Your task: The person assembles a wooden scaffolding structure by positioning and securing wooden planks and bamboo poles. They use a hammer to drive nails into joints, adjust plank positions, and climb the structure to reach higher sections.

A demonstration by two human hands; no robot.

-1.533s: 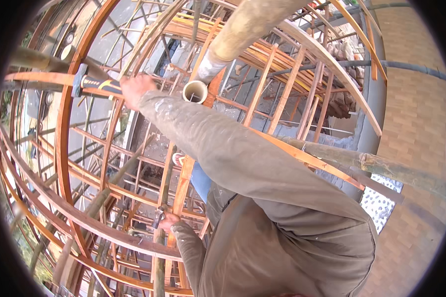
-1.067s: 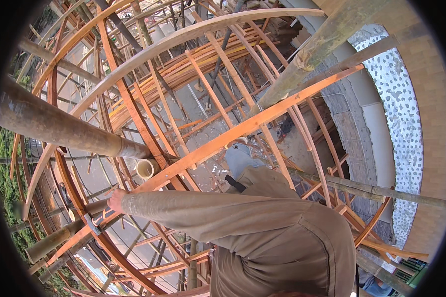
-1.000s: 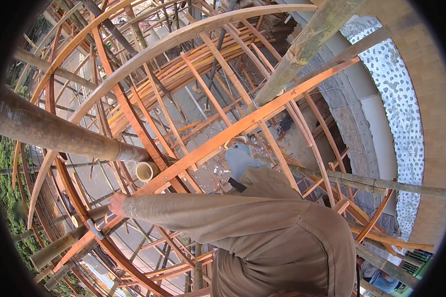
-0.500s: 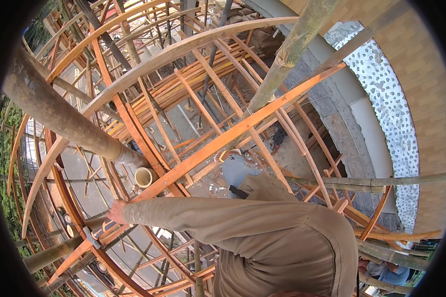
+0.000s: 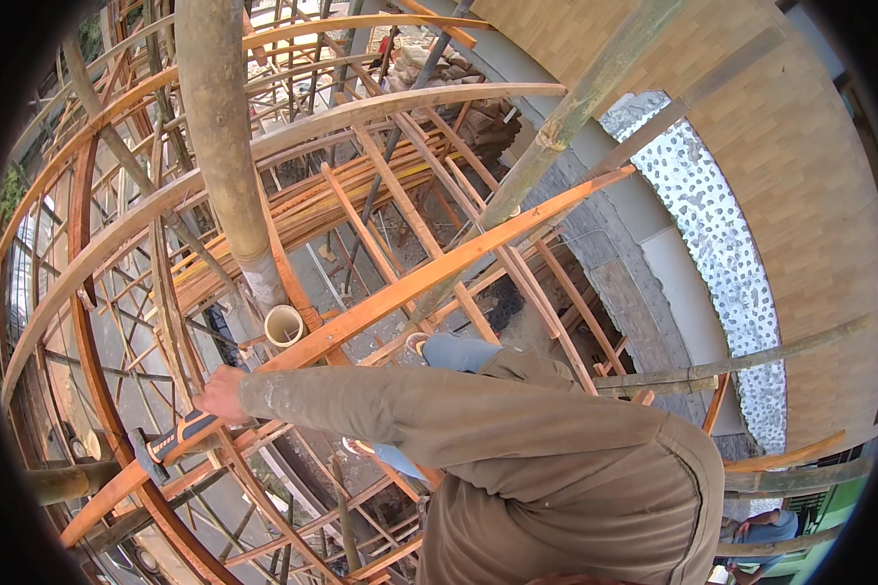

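My right hand [image 5: 221, 395] reaches far to the left, its brown-sleeved arm stretched across the middle of the view. Its fingers are wrapped round the black-and-orange handle of a claw-type or similar metal-headed hammer [image 5: 179, 435]. The hammer head lies over a long orange-brown wooden beam [image 5: 449, 268], close to where a curved timber [image 5: 96, 390] crosses it; whether they touch I cannot tell. Just beyond the hand, beside the beam, shows the round open end of a pale pipe [image 5: 284, 327]. My left hand is out of view.
A thick bamboo pole [image 5: 219, 136] rises beyond the pipe, and a thinner one [image 5: 556, 127] crosses the beam. Curved wooden ribs and battens form an open lattice above the ground. A tiled surface [image 5: 800, 166] lies right. Another person [image 5: 761, 531] is at lower right.
The whole view has shifted, so the thick bamboo pole now stands more upright. My right hand still grips the hammer, and more of its handle shows.
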